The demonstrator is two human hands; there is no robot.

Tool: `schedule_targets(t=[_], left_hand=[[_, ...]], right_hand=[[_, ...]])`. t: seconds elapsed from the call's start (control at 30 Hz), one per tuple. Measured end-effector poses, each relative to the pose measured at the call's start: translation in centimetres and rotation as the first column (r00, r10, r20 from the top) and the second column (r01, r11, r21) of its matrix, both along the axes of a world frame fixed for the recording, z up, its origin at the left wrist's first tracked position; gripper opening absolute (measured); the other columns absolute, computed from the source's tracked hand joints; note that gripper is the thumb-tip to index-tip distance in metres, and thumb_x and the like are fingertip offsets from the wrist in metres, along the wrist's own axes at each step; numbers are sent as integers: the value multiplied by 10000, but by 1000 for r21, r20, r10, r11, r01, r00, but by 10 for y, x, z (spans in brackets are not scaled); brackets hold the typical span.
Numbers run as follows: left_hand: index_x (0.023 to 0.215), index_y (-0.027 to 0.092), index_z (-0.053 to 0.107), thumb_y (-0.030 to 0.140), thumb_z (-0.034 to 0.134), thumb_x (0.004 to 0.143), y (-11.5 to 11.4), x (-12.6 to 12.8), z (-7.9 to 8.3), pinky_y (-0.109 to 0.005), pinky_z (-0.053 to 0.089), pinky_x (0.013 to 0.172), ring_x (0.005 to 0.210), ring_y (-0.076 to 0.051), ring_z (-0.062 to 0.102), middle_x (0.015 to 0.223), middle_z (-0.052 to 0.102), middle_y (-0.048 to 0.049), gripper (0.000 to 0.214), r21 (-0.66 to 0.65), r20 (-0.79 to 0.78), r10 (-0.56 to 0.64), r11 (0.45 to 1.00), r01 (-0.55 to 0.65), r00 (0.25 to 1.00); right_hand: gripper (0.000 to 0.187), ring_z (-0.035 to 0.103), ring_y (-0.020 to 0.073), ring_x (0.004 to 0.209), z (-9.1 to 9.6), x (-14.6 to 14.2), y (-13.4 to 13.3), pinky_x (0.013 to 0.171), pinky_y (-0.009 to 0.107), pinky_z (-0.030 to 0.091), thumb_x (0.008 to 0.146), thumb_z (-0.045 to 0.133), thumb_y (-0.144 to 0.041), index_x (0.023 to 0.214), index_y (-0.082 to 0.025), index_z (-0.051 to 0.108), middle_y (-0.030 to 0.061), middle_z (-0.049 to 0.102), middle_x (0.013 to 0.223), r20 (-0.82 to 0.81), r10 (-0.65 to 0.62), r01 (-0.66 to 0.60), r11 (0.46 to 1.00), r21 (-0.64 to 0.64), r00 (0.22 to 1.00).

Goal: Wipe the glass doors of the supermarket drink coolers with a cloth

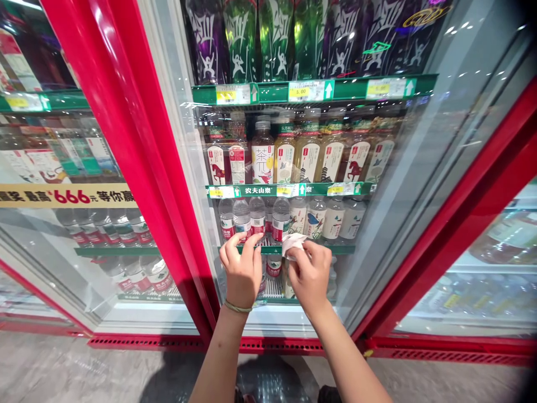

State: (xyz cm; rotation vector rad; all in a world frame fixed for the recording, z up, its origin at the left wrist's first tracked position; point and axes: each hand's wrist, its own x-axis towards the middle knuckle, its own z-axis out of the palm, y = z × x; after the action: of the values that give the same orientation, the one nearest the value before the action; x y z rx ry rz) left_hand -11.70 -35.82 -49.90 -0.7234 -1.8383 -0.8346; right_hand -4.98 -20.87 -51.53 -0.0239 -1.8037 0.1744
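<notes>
My right hand point(310, 274) pinches a crumpled white tissue point(293, 244) between thumb and fingers, held up before a drinks cooler. Level with it, my left hand point(242, 267) is raised with its fingers apart and bent, and nothing shows in it. A thin greenish band point(238, 307) circles that wrist. Behind both hands are the cooler's lower shelves, with clear water bottles point(280, 219) in red labels and white-labelled bottles point(315, 217). Reflections lie over the cooler's glass point(413, 134). Whether either hand touches the glass I cannot tell.
A red door frame point(138, 140) rises on the left, another red frame point(453, 235) on the right. Tea bottles point(262, 151) and dark and green bottles point(277, 42) fill the higher shelves. Below is a red vented base point(281, 346) above the grey floor point(84, 369).
</notes>
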Motion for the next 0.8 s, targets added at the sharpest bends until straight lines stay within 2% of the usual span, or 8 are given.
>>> schedule_targets(t=[0.07, 0.2, 0.27, 0.33, 0.47, 0.53, 0.67, 0.8], left_hand=[[1278, 237, 687, 151, 621, 972, 0, 0, 0, -476, 442, 1092, 1194, -274, 517, 1272, 531, -129, 324, -1, -2, -2, 1000, 2, 1000], [1277, 244, 688, 151, 621, 973, 0, 0, -1, -474, 434, 1098, 1188, -271, 519, 1269, 533, -123, 325, 1, -6, 7, 1000, -7, 1000], [1277, 246, 689, 155, 622, 973, 0, -1, -1, -472, 440, 1090, 1185, -272, 516, 1269, 532, -122, 324, 2, -2, 9, 1000, -9, 1000], [1276, 241, 690, 156, 623, 973, 0, -1, -1, -472, 445, 1083, 1187, -274, 510, 1271, 529, -126, 322, 4, 0, 6, 1000, -6, 1000], [1270, 237, 692, 152, 624, 972, 1, 0, 0, -474, 440, 1086, 1182, -272, 508, 1270, 529, -126, 318, 6, -1, 7, 1000, -7, 1000], [1265, 240, 694, 156, 625, 973, 1, 0, 0, -471, 442, 1084, 1182, -271, 506, 1266, 530, -122, 312, 9, 3, 10, 1000, -10, 1000], [1265, 249, 694, 161, 619, 977, 2, 0, 0, -471, 441, 1090, 1184, -267, 505, 1269, 529, -117, 310, 13, 13, 8, 1000, -8, 1000], [1278, 245, 690, 156, 607, 980, 0, 1, 0, -477, 443, 1091, 1189, -267, 505, 1268, 531, -122, 322, 3, 20, -3, 1000, 3, 1000]], right_hand=[[251, 502, 243, 966, -2, -1, -3, 836, 384, 495, 880, 596, -51, 1043, -235, 645, 78, 583, 1062, 43, 14, -15, 1000, 20, 999], [493, 515, 260, 986, 1, 0, -7, 824, 394, 515, 882, 573, -50, 1336, -238, 544, 98, 594, 1107, 91, 34, -34, 999, -8, 995], [556, 527, 265, 1006, 3, 0, -6, 844, 405, 524, 893, 568, -56, 1414, -235, 494, 103, 600, 1126, 115, 49, -46, 999, -24, 992], [508, 539, 267, 1031, 4, 0, -5, 873, 417, 532, 912, 578, -85, 1397, -221, 508, 109, 600, 1135, 114, 57, -54, 998, -35, 992], [357, 552, 268, 1078, -2, -3, -4, 894, 425, 553, 924, 601, -133, 1272, -203, 570, 125, 536, 1159, 14, 32, -32, 998, -52, 999], [347, 551, 266, 1086, -6, -5, -4, 896, 421, 553, 919, 603, -120, 1254, -205, 575, 131, 530, 1186, -3, 28, -28, 999, -36, 1000], [392, 539, 261, 1051, -6, -4, -5, 880, 410, 531, 903, 581, -63, 1258, -231, 580, 102, 625, 1175, 44, 75, -76, 997, 23, 996], [379, 525, 251, 1007, 4, 0, -3, 820, 377, 510, 877, 589, -42, 1189, -253, 634, 83, 619, 1108, 49, 69, -67, 997, -31, 996]])
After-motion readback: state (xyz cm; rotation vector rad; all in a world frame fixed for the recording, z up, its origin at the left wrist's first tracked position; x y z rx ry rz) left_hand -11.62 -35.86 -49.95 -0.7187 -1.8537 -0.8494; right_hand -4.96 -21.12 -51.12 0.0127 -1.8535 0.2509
